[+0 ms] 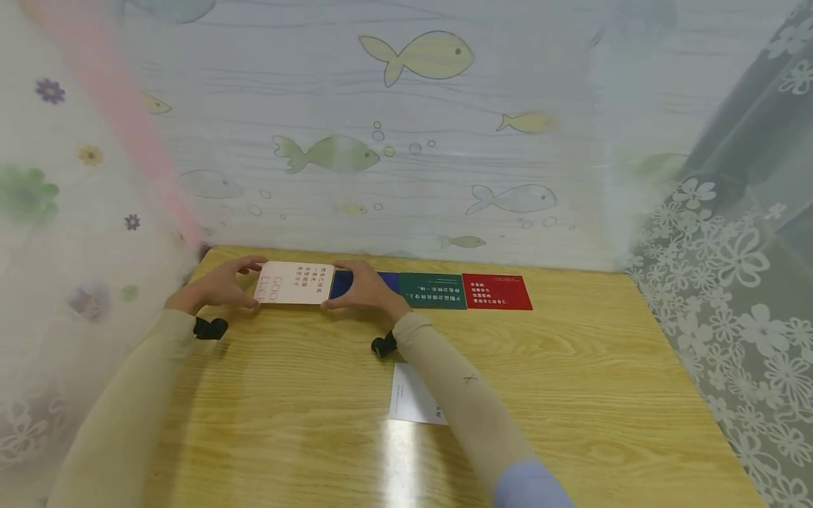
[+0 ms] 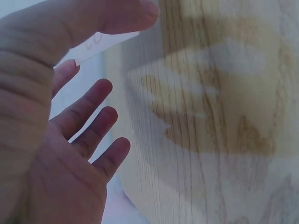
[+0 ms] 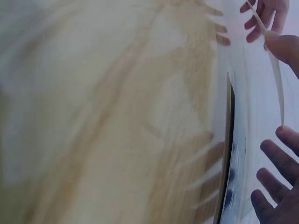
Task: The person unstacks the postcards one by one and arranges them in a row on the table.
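A cream card (image 1: 295, 282) with dark characters and pale pink "GOOD LUCK" lettering is raised a little off the wooden table, between both hands. My left hand (image 1: 224, 283) pinches its left end by thumb and index finger, the other fingers spread apart in the left wrist view. At the right end, my right hand (image 1: 368, 289) pinches the same card (image 3: 276, 74), seen nearly edge-on in the right wrist view. Partly covered by the right hand lies a blue card (image 1: 389, 281). A green card (image 1: 433, 291) and a red card (image 1: 497, 292) continue the row rightward.
A white card (image 1: 413, 395) lies nearer the front of the wooden table (image 1: 286, 409), partly hidden by the right forearm. Fish-printed fabric (image 1: 406, 176) hangs along the back edge. Lace fabric (image 1: 730, 317) drapes down the right side.
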The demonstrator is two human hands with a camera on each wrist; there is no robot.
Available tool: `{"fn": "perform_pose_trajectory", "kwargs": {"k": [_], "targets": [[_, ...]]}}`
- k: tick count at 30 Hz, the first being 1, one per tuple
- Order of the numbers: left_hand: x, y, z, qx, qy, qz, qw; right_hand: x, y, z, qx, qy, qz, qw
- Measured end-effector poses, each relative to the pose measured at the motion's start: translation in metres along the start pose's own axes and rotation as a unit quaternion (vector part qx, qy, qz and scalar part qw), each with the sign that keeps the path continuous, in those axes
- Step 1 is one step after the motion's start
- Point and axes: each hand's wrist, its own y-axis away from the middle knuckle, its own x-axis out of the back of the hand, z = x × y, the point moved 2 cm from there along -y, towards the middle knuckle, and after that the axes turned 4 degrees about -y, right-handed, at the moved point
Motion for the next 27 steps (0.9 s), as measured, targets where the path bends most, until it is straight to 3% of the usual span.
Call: {"fn": "perform_pose_trajectory", "kwargs": {"k": [12,27], "targets": [[0.002,-0.017,-0.002,0.015,-0.05,-0.013,0.9986,-0.001,-0.007,0.0,-0.014,0.059,-0.012,0.9981],[-0.001,-0.014,-0.001,0.045,-0.05,-0.035,0.9971,-0.003,-0.012,-0.001,-0.032,0.12,-0.016,0.9921]]}}
